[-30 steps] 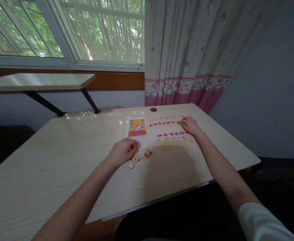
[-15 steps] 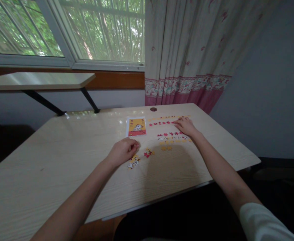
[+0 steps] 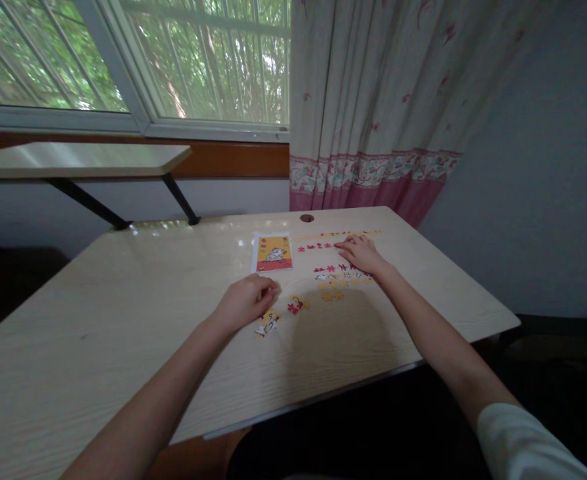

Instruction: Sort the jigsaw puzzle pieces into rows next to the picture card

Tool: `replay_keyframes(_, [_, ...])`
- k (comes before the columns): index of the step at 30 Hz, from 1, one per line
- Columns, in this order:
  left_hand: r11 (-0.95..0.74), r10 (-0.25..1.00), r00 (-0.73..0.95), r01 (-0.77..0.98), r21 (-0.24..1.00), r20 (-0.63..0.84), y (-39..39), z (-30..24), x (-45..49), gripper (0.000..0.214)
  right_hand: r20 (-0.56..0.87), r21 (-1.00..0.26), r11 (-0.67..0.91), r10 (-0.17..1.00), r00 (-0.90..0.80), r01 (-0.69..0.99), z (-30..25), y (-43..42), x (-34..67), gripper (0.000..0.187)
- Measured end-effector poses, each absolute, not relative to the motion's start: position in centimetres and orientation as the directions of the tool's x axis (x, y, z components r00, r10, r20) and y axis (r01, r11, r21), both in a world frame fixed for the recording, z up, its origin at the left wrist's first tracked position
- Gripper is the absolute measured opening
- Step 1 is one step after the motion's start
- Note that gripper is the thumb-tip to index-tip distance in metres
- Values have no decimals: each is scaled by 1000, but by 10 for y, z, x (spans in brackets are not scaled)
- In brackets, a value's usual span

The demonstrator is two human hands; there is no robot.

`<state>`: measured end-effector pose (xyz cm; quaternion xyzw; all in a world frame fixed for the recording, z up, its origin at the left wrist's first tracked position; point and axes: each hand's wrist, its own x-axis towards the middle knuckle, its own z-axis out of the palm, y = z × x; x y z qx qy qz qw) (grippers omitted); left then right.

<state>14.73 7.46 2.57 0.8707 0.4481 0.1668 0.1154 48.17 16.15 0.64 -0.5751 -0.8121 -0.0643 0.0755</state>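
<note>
My right hand (image 3: pixel 359 252) reaches over a row of red puzzle pieces (image 3: pixel 319 247), its fingers stretched out and the fingertips at the row's right part. The hand covers some pieces. My left hand (image 3: pixel 247 300) is closed with curled fingers, just below the picture card (image 3: pixel 274 253). Whatever its fingers hold, if anything, is hidden. Beside it lies a joined cluster of yellow and white puzzle pieces (image 3: pixel 267 323), partly under the hand. To the right is a small red and yellow puzzle cluster (image 3: pixel 297 305).
Yellow puzzle pieces (image 3: pixel 323 235) form a row at the back. Nearer rows hold red pieces (image 3: pixel 330 269), white pieces (image 3: pixel 334 276) and yellow pieces (image 3: pixel 332 295). A raised shelf (image 3: pixel 83 160) stands at the desk's back left. The desk (image 3: pixel 123 320) has a cable hole (image 3: pixel 307 218).
My right hand has slid a little to the left along the red row. My left hand, the card and the clusters stay where they were.
</note>
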Motion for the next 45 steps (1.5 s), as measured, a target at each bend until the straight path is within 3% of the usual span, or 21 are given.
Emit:
replay_keyframes(23, [-555,831,528,771,314,173,74,31,147,26,119,27,446,887,-446,895,19,158,438,44])
replay_keyframes(38, [-552,832,525,760,343,178,72,35,148,25,128,30,486,865,-486,873,20,161,416,46])
replay_keyframes(45, [-557,830,530,764,325,175,73,32,147,25,196,15,504,845,-497,863,23,158,409,45])
